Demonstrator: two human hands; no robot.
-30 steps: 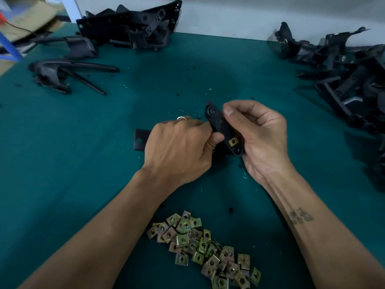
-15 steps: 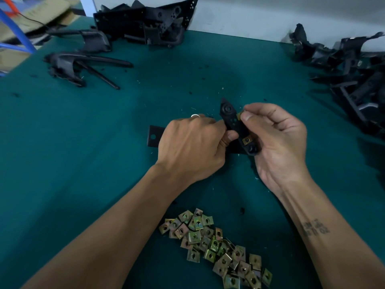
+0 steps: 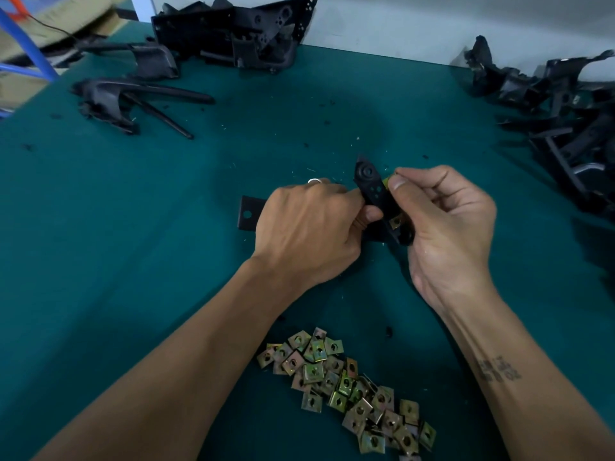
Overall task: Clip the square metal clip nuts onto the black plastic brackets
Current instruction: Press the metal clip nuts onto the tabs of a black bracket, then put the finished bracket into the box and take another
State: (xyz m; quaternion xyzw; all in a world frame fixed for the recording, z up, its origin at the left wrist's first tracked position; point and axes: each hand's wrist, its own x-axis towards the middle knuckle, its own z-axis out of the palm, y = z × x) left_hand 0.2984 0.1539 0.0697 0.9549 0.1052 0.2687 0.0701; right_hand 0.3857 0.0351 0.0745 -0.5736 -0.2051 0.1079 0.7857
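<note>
One nut point(image 3: 396, 222) sits clipped on the bracket point(image 3: 374, 191), gripped by the left hand point(image 3: 309, 231). Right hand point(image 3: 446, 224) pinches a second nut point(image 3: 387, 181) at its far edge. Many loose nuts point(image 3: 349, 387) near; bracket piles point(image 3: 565, 104) far.

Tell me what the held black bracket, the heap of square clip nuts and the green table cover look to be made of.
Held black bracket: likely moulded plastic, matte, with crisp formed holes and a round boss.
Heap of square clip nuts: thin sheet metal, yellowish plated sheen, folded edges.
Green table cover: dull teal, no glare; maybe a rubber or felt-like mat, hard to tell.
</note>
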